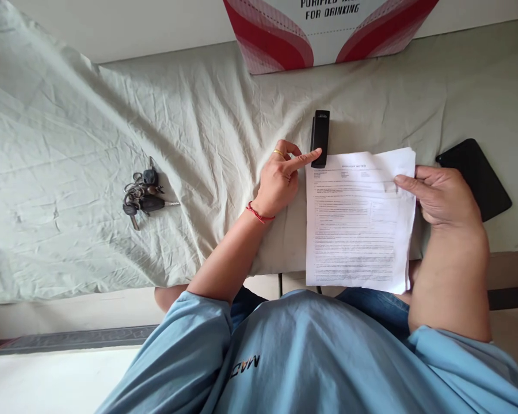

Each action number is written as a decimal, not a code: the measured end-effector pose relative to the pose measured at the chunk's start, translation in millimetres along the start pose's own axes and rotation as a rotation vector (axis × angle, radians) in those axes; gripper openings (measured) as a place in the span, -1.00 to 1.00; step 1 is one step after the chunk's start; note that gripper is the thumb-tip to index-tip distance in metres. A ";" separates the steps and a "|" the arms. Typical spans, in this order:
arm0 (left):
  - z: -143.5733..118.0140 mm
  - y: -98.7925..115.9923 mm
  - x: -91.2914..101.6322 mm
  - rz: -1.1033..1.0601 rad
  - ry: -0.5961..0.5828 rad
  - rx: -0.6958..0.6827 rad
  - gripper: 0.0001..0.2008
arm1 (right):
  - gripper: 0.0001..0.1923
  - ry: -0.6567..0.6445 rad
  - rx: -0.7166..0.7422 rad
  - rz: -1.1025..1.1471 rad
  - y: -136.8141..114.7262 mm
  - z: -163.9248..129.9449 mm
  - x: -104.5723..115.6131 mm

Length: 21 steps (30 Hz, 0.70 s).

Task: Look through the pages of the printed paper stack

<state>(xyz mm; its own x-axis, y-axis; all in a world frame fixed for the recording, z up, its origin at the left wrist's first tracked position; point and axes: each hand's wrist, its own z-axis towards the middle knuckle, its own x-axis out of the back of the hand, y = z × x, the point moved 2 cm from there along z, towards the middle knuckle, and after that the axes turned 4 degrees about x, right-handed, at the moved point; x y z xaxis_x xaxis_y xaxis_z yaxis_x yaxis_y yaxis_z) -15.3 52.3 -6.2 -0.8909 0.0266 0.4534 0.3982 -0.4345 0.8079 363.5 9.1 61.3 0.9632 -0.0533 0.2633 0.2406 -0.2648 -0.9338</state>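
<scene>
Papers [354, 230] between hands [278, 179] [451, 198], stapler [320, 129] under left fingertip [317, 153]

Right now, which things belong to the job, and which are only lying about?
In use:
black stapler, touched by left hand
printed sheets, held by right hand

Lying about:
bunch of keys
black phone-like device
carton printed "FOR DRINKING"

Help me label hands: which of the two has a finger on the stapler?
The left hand, wearing the red bracelet, touches the black stapler; the right hand instead grips the papers.
</scene>
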 end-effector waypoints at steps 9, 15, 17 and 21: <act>9.7 7.3 9.4 -0.493 0.165 0.460 -0.37 | -0.44 0.080 0.105 0.245 -15.4 -14.8 -16.9; 17.1 26.6 16.2 -0.625 0.082 0.613 -0.27 | -0.45 0.283 0.361 0.166 -0.5 10.4 -41.8; 18.1 31.0 17.8 -0.633 0.008 0.576 -0.23 | -0.47 0.284 0.391 0.127 2.4 13.2 -42.7; 18.8 30.7 19.8 -0.614 -0.013 0.546 -0.21 | -0.46 0.352 0.384 0.101 1.3 15.4 -40.1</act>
<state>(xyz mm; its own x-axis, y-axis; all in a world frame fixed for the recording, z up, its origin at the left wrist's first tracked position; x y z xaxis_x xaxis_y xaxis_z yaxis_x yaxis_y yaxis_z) -16.6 56.4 34.6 -0.9834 0.1288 -0.1277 -0.1064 0.1603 0.9813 327.1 25.7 45.8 0.9015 -0.3974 0.1713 0.2387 0.1267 -0.9628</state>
